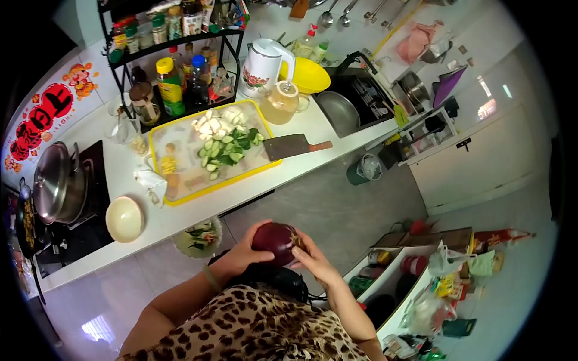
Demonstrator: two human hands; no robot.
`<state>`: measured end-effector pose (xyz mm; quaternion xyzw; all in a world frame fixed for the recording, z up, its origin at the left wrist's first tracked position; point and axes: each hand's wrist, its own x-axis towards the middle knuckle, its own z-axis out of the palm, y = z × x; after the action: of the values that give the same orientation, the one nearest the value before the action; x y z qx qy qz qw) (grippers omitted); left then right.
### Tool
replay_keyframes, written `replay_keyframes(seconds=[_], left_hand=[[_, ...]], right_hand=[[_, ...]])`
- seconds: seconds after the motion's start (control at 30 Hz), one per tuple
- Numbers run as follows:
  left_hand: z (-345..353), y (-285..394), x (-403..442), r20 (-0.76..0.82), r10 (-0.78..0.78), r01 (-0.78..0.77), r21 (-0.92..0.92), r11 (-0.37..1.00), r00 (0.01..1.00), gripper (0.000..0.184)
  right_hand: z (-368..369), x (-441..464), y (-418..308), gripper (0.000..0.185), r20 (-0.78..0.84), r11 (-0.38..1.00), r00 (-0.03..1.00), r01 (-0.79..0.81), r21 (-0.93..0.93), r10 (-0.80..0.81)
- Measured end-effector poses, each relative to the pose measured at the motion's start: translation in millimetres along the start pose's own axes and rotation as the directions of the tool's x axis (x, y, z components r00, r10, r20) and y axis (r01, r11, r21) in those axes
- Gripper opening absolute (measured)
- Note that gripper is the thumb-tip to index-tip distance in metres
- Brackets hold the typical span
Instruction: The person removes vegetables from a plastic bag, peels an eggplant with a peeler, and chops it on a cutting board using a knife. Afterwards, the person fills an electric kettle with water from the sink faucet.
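A round, glossy dark purple eggplant (275,242) is held in front of my body between both hands. My left hand (245,251) wraps its left side, with the thumb lying along the lower front. On the other side my right hand (312,259) grips the stem end, thumb against the brownish cap. Beyond them, on the counter, a yellow-rimmed cutting board (186,197) carries chopped green cucumber-like pieces (224,150), white chunks (220,122) and small yellow slices (168,164). A cleaver (289,146) rests across the board's right edge, its wooden handle pointing right.
Left of the board are a cream bowl (125,219), a white cloth (150,182) and a lidded pot (59,183) on the cooktop. A kettle (261,69), glass teapot (281,103) and sink with a pan (338,112) stand right. Below the counter is a scrap bin (198,248).
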<state>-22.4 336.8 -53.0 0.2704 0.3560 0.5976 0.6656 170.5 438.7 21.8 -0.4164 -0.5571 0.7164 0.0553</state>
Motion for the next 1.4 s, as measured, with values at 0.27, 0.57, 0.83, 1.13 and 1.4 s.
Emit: replay_keyframes(seconds=[0.27, 0.57, 0.83, 1.13, 1.4], left_hand=[[3.6, 17.8, 101.6, -0.086, 0.03, -0.07, -0.511, 0.857, 0.996, 0.081], [53.2, -28.8, 204.4, -0.616, 0.171, -0.483, -0.384, 0.787, 0.769, 0.077], [168.4, -65.2, 321.9, -0.966, 0.065, -0.674, -0.127, 0.727, 0.252, 0.086], [137.9, -88.0, 455.3, -0.994, 0.029, -0.529, 0.081, 0.845, -0.107, 0.089], [142.6, -62.9, 499.9, -0.977, 0.013, -0.315, 0.081, 0.946, -0.212, 0.088]], right_hand=[[-166.4, 126.0, -53.4, 0.052, -0.06, 0.733, 0.968, 0.145, -0.664, -0.245], [-266.1, 343.7, -54.4, 0.053, 0.598, -0.083, 0.666, 0.634, -0.769, -0.446], [-295.1, 394.0, -90.8, 0.054, 0.808, 0.284, 0.551, 0.825, -0.489, -0.208], [-408.1, 370.9, -211.0, 0.02, 0.723, 0.581, 0.691, 0.598, -0.552, -0.024], [-444.8, 354.7, -213.0, 0.019, 0.691, 0.48, 0.718, 0.578, -0.66, 0.087]])
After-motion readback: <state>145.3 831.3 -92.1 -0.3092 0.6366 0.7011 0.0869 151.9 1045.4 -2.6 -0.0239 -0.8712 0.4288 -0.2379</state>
